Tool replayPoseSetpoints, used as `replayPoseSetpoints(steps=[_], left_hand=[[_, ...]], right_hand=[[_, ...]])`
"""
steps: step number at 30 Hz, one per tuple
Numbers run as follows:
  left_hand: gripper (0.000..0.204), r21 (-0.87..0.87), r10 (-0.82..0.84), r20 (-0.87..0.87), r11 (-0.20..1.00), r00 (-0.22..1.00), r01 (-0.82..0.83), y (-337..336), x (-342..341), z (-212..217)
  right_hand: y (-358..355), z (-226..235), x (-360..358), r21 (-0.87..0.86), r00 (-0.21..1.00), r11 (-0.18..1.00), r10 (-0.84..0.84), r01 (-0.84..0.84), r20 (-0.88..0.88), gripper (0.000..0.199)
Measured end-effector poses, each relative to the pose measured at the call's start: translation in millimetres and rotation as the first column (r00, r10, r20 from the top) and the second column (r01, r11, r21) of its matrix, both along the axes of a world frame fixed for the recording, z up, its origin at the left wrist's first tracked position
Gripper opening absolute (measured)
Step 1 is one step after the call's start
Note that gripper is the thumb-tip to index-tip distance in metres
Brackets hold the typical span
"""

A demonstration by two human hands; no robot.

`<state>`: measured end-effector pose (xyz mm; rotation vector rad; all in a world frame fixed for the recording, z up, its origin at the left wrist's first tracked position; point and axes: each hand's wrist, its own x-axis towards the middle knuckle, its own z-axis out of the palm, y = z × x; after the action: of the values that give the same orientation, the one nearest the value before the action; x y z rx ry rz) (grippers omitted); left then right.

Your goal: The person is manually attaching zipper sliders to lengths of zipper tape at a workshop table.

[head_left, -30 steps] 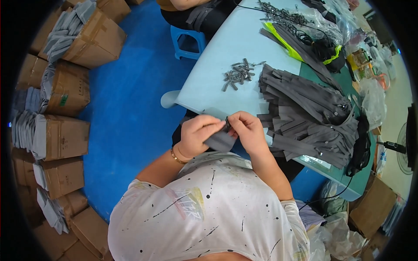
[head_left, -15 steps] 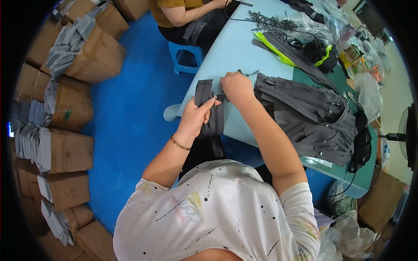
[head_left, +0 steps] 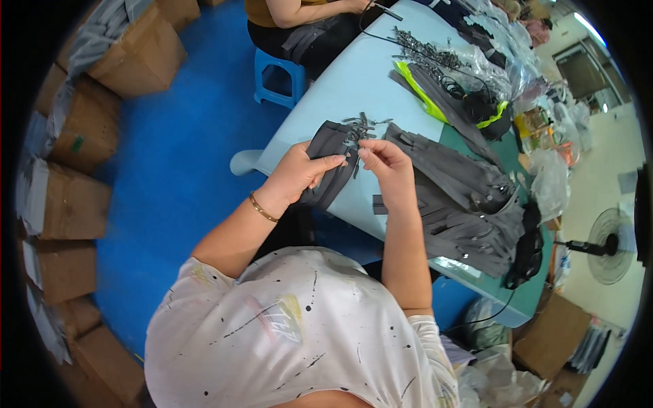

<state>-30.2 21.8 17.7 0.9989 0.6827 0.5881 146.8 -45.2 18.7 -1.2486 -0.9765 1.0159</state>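
Observation:
My left hand is closed around a bundle of dark grey zippers at the table's near edge, its thumb lying across the top. Close beside the bundle's right side, my right hand pinches with thumb and forefinger; whatever is between the fingertips is too small to make out. Just beyond the fingertips lies a small heap of dark metal zipper pulls. A large pile of dark grey zippers covers the table to the right of my right hand.
On the light blue table sit more dark metal pulls, yellow-green edged strips and clear plastic bags. A co-worker sits near a blue stool at the far side. Cardboard boxes line the left; a fan stands right.
My right hand has drawn back from over the table to beside the bundle, fingers now pinched upward. The heap of pulls shows more fully. The bundle is tilted, and the whole view has shifted.

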Motion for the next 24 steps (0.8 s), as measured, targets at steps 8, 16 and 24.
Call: replayPoseSetpoints(steps=[8, 16, 24], left_hand=[[0.019, 0.071, -0.102, 0.013, 0.992, 0.995, 0.101, -8.0, 6.1, 0.3], [0.022, 0.039, -0.105, -0.029, 0.994, 0.994, 0.106, -12.1, 8.6, 14.7], [0.026, 0.097, -0.081, -0.065, 0.991, 0.995, 0.087, -14.8, 13.8, 11.5]], right_hand=[[-16.6, 4.6, -1.7, 0.128, 0.999, 0.991, 0.022, -0.027, 0.040, 0.018], [-20.7, 6.4, 6.4, 0.096, 0.987, 0.990, 0.111, -0.099, -0.118, 0.018], [-19.6, -1.2, 10.0, 0.005, 0.981, 0.998, 0.056, -0.057, -0.187, 0.016]])
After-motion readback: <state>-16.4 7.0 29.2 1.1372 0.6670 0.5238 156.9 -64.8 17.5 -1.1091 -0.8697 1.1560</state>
